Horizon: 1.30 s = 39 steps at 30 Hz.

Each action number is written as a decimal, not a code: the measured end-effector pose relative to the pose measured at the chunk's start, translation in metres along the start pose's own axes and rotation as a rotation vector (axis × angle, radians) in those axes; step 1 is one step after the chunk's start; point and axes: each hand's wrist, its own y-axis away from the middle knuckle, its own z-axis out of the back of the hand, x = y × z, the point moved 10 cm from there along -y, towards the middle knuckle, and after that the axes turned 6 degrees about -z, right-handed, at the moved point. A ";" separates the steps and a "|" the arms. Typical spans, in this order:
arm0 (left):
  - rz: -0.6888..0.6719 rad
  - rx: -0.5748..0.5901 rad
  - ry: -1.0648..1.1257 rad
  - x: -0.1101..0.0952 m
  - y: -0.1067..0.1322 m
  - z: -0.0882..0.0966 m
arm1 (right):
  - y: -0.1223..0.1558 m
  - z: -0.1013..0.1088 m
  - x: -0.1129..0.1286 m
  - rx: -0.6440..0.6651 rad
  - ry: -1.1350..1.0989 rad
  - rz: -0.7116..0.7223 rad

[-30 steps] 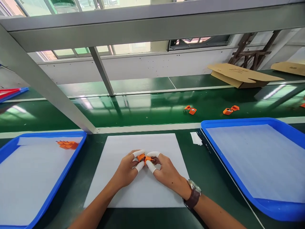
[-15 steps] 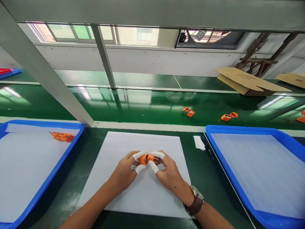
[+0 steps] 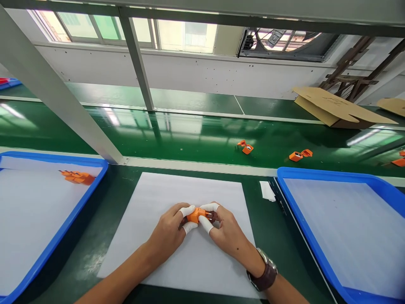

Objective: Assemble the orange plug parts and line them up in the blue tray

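Observation:
Between my hands, above a white paper sheet [image 3: 177, 270], is a small orange plug [image 3: 194, 215] with metal pins at its right end. My left hand [image 3: 169, 230] pinches its left end between thumb and forefinger. On the right end, my right hand [image 3: 226, 230] closes thumb and forefinger beside the pins. White finger cots cover the gripping fingertips of both hands. The plug's two parts sit against each other, though the fingers hide some of the joint.
Blue trays lined with white paper flank the sheet: a left tray [image 3: 63, 230] holding several orange plug pieces [image 3: 77, 176], and a right tray [image 3: 313, 249]. Beyond a pale rail, open orange plugs [image 3: 247, 149] lie on a green belt [image 3: 190, 147]. A slanted metal post [image 3: 63, 93] rises at left.
The two parts of the orange plug have come together, closing the gap between them. The plugs on the green belt have shifted slightly left. My view has tilted a little.

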 end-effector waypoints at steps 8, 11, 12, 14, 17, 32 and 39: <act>-0.058 -0.008 -0.049 -0.002 0.001 -0.002 | 0.000 -0.004 -0.003 0.058 -0.032 -0.038; -0.056 -0.008 -0.053 -0.001 0.001 -0.004 | -0.002 -0.003 -0.007 0.059 -0.041 -0.077; -0.055 -0.006 -0.052 -0.001 0.001 -0.005 | -0.004 -0.002 -0.008 0.066 -0.052 -0.091; -0.067 -0.005 -0.057 -0.002 0.001 -0.005 | -0.007 -0.005 -0.009 0.108 -0.099 -0.118; -0.092 -0.007 -0.065 -0.005 0.001 -0.006 | -0.010 -0.009 -0.009 0.172 -0.155 -0.144; 0.643 -0.044 0.973 0.045 -0.004 0.006 | -0.012 0.003 -0.011 0.030 -0.033 -0.081; 0.545 -0.385 0.639 0.050 -0.001 0.094 | 0.011 -0.014 0.019 0.161 0.263 0.227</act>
